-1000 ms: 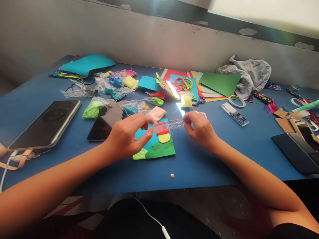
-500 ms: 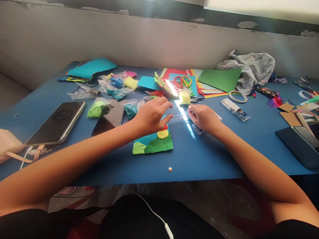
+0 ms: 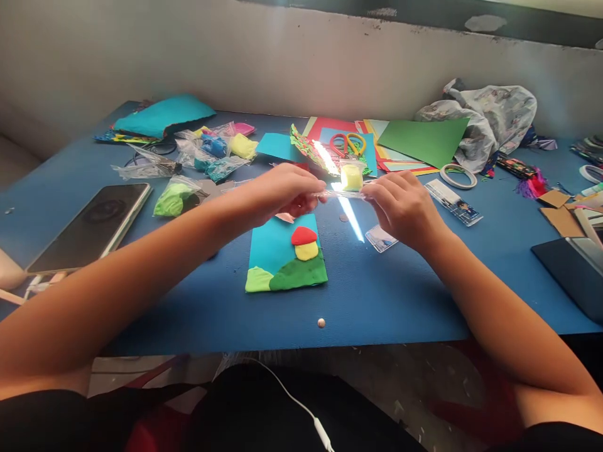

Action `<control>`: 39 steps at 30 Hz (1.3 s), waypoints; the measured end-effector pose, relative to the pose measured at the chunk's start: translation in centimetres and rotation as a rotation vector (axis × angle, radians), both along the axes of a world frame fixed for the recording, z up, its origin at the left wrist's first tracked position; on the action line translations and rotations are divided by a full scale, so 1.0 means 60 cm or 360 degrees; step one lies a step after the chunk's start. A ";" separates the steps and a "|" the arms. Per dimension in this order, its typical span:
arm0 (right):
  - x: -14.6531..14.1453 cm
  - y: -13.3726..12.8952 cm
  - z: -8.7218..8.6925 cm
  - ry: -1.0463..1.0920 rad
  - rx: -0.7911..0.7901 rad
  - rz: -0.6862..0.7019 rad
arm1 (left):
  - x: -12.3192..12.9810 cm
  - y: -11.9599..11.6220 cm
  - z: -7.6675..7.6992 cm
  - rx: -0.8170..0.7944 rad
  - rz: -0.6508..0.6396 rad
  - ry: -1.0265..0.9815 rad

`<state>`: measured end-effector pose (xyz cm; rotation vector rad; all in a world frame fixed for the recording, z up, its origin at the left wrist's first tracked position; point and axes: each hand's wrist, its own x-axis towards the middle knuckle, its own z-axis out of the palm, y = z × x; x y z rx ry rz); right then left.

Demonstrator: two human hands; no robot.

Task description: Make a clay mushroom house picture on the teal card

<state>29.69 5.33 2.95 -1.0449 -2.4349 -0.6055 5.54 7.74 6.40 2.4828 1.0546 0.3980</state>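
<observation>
A thin clear plastic strip (image 3: pixel 343 194) is stretched between my two hands above the table. My left hand (image 3: pixel 298 191) is closed on its left end, and my right hand (image 3: pixel 400 204) pinches its right end. Nearer to me lies a picture on a blue sheet (image 3: pixel 268 245), with a dark green hill (image 3: pixel 301 271), a light green patch (image 3: pixel 259 279), and a red cap (image 3: pixel 304 235) over a yellow piece (image 3: pixel 306 251). Just beyond the strip stands a small packet of pale yellow clay (image 3: pixel 351 177).
Red and yellow scissors (image 3: pixel 347 145), bagged clay (image 3: pixel 174 199) and coloured papers (image 3: pixel 424 141) lie farther back. A phone (image 3: pixel 89 229) is at the left. White tape (image 3: pixel 458 176) and a dark case (image 3: pixel 570 273) are at the right.
My left hand has risen and closed on the left end of the clear strip. My right hand has lifted too, and the red and yellow shapes are now uncovered.
</observation>
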 end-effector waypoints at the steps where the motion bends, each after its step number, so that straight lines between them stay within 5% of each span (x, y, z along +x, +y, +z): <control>1: 0.003 0.002 0.001 -0.0032 -0.0016 0.0004 | 0.003 -0.003 0.000 -0.0022 0.0047 0.0043; 3: 0.008 0.006 0.000 -0.0082 -0.0133 0.0001 | 0.011 -0.010 -0.003 0.0140 0.0101 0.0088; 7: 0.012 0.010 -0.007 -0.0075 -0.0535 0.0018 | 0.030 -0.008 -0.013 0.0541 -0.0227 0.0321; 16: 0.017 0.017 -0.011 0.0168 -0.0698 0.0224 | 0.035 0.009 -0.025 0.0345 -0.0296 0.0567; 27: 0.015 0.013 -0.010 0.0093 -0.0708 0.0037 | 0.029 0.019 -0.041 0.0543 -0.0320 0.0469; 39: 0.016 0.013 -0.012 0.0109 -0.0717 0.0005 | 0.019 0.028 -0.044 0.0490 -0.0326 0.0413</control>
